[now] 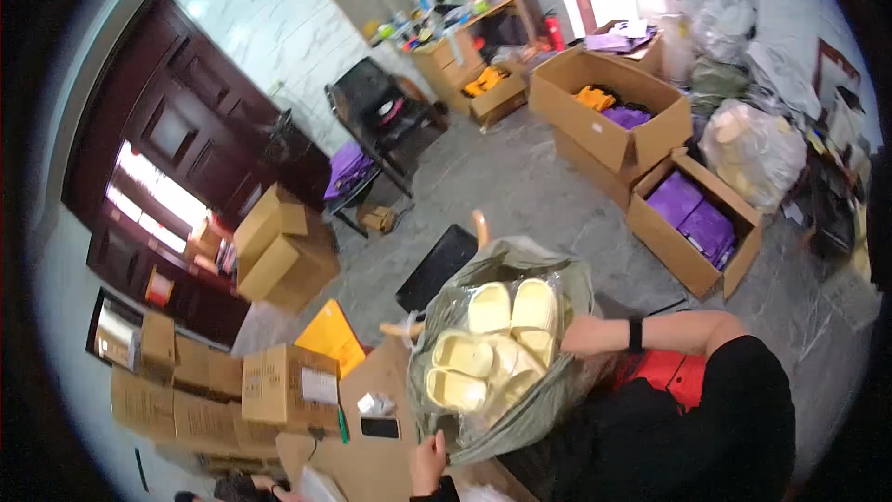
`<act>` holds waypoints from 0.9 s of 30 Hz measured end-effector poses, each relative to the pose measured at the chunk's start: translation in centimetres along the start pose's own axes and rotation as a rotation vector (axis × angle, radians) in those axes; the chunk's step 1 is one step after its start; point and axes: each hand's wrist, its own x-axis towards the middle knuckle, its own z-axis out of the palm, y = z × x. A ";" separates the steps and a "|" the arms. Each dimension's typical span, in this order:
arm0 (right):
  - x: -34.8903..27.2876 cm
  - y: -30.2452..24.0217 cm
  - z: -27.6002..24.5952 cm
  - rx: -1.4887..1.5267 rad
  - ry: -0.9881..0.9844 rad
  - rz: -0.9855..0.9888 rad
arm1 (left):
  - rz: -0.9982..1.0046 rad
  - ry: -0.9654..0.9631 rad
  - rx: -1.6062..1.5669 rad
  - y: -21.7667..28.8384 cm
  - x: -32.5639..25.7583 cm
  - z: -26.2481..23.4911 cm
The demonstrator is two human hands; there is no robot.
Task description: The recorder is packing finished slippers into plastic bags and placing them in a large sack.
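Boxes [290,253] dot the grey floor [483,163] — left hand [428,462] and right hand [583,336] at a sack [575,290], fingers' grip I can't tell.

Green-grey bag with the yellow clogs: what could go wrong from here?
The bag is open at the top with clogs lying in its mouth, so some might spill out if it tips. The phone lies on the cardboard surface close to the bag and the left hand, so it could get knocked.
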 end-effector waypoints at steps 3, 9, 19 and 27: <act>0.1 1.7 -3.2 0.030 0.008 0.071 | -0.067 0.257 -0.112 0.7 -0.6 -1.2; 1.7 1.4 -4.2 0.174 -0.197 0.056 | -0.120 0.340 -0.054 0.5 -1.9 -0.8; 10.5 2.0 -7.7 0.390 -0.193 0.194 | -0.630 -0.143 -0.250 -6.8 -0.6 6.5; 22.1 -5.8 0.4 0.004 -0.081 -0.147 | -0.563 0.238 -0.367 -7.7 1.9 8.9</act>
